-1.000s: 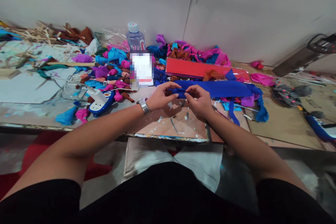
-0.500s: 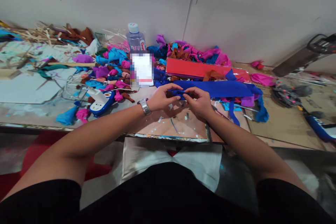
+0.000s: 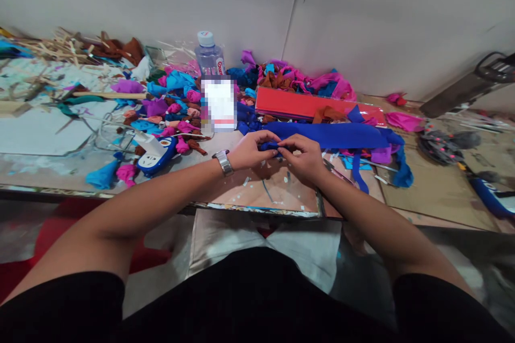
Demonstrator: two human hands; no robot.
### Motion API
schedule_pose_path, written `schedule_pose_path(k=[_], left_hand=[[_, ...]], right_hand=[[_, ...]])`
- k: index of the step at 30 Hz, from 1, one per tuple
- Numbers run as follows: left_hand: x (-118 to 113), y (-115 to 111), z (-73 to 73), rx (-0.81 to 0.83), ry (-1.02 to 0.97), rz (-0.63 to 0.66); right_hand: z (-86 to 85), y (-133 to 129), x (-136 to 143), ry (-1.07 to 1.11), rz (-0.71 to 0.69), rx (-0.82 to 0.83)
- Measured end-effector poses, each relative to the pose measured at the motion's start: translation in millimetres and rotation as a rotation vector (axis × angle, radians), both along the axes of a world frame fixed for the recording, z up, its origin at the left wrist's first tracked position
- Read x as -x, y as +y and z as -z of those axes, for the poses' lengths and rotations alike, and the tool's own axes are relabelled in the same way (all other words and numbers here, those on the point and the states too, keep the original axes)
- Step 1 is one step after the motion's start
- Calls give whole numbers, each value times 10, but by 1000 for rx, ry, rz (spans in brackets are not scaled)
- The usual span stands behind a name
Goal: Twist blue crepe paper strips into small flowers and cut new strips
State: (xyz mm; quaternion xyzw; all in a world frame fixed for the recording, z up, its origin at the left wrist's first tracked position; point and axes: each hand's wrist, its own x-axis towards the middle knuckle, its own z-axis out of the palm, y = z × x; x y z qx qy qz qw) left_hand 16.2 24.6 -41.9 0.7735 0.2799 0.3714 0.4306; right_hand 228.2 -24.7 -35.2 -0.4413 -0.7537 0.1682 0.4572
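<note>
A small dark blue piece of crepe paper (image 3: 270, 146) is pinched between my two hands above the table's front part. My left hand (image 3: 250, 151), with a metal watch on its wrist, grips its left side. Fingers and thumb of my right hand (image 3: 302, 156) close on its right end. Just behind the hands lies a long blue paper strip (image 3: 333, 135), in front of a red packet (image 3: 309, 104). Part of the small piece is hidden by the fingers.
Several paper flowers (image 3: 155, 107) cover the middle left, near a clear bottle (image 3: 210, 59) and a blurred phone (image 3: 219, 104). A blue-and-white power socket (image 3: 156, 156) lies left of my hands. Scissors (image 3: 341, 172) are right of them. Wooden sticks (image 3: 72, 49) are at the back left.
My right fingertips have shifted slightly left along the small blue piece, and less of it shows between my hands. The view has moved a little.
</note>
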Motion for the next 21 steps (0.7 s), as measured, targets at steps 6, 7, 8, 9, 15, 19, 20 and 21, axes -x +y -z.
schedule_pose_path(k=[6, 7, 8, 9, 15, 19, 20, 21], left_hand=[[-1, -4, -9, 73, -7, 12], [0, -4, -9, 102, -24, 25], [0, -4, -9, 135, -44, 37], [1, -4, -9, 170, -61, 45], [11, -14, -49, 352, -100, 30], [3, -58, -98, 496, -172, 15], [-2, -72, -112, 540, -201, 8], [-8, -85, -125, 585, -229, 3]], right_hand=[[-3, -10, -4, -50, -48, -94], [1, -7, -8, -59, -51, -118], [6, -2, -12, -66, -51, -143], [12, 4, -16, -72, -50, -166], [45, 39, -57, -114, -98, -222], [31, 40, -86, -148, -146, -184], [25, 38, -90, -153, -158, -163], [20, 35, -93, -159, -168, -140]])
